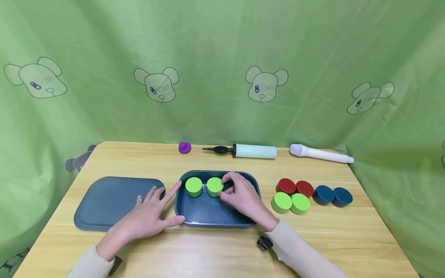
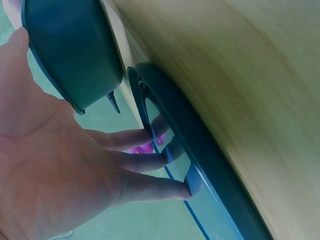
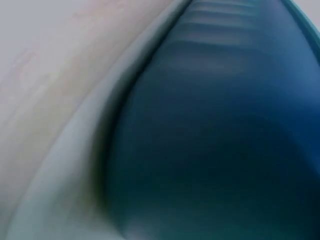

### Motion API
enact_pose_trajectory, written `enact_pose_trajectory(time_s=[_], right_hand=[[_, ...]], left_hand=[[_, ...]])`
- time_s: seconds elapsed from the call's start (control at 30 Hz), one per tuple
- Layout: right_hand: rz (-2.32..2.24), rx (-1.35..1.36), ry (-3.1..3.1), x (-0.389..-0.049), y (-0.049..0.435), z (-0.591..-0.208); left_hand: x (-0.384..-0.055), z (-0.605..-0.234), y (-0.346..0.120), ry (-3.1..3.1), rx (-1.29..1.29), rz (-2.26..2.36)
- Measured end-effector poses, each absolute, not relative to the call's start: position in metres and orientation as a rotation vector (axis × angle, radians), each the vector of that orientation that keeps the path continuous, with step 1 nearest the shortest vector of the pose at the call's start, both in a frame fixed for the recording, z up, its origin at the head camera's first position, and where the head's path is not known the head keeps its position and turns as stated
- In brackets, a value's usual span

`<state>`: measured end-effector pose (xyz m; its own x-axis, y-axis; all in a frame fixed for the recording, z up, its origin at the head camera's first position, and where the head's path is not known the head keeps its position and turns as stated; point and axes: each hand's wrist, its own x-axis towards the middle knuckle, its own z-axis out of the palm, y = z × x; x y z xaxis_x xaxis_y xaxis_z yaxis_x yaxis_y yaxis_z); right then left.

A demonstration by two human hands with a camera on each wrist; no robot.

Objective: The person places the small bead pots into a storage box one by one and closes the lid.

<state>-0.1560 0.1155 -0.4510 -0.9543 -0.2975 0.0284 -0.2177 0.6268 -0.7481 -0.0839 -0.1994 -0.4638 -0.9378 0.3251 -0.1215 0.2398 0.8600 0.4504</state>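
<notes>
A dark blue rectangular box (image 1: 208,214) stands mid-table. Inside, along its far side, a green cylinder block (image 1: 193,187) sits at the left. My right hand (image 1: 243,195) pinches a second green cylinder block (image 1: 214,187) beside it, between thumb and fingers. At the box's left end, my left hand (image 1: 147,218) is spread with straight fingers; its thumb and index finger touch the rim. Its other fingertips rest on the flat dark blue lid (image 1: 111,200), as the left wrist view also shows. Only the blurred box wall (image 3: 210,125) fills most of the right wrist view.
Right of the box stand two red blocks (image 1: 286,186), two more green blocks (image 1: 281,202) and two blue blocks (image 1: 323,195). Along the back edge lie a purple rubber duck (image 1: 184,147), a hand pump (image 1: 255,151) and a white microphone-shaped stick (image 1: 321,153). A green curtain (image 1: 215,46) hangs behind.
</notes>
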Motion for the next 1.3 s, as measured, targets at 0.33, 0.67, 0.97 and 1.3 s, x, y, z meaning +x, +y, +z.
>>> enact_pose_trajectory(time_s=[0.33, 0.67, 0.97, 1.3], right_hand=[[-1.239, -0.484, 2.845, -0.154, 0.129, -0.444], [-1.303, -0.506, 2.879, -0.151, 0.146, -0.444], [-1.351, -0.478, 2.916, -0.144, 0.161, -0.441], [-1.411, -0.375, 2.945, -0.134, 0.186, -0.432]], left_hand=[[-0.083, -0.463, -0.199, 2.842, 0.429, 0.65], [-0.084, -0.464, -0.199, 2.837, 0.434, 0.657], [-0.083, -0.462, -0.199, 2.845, 0.438, 0.661], [-0.081, -0.463, -0.199, 2.862, 0.444, 0.662]])
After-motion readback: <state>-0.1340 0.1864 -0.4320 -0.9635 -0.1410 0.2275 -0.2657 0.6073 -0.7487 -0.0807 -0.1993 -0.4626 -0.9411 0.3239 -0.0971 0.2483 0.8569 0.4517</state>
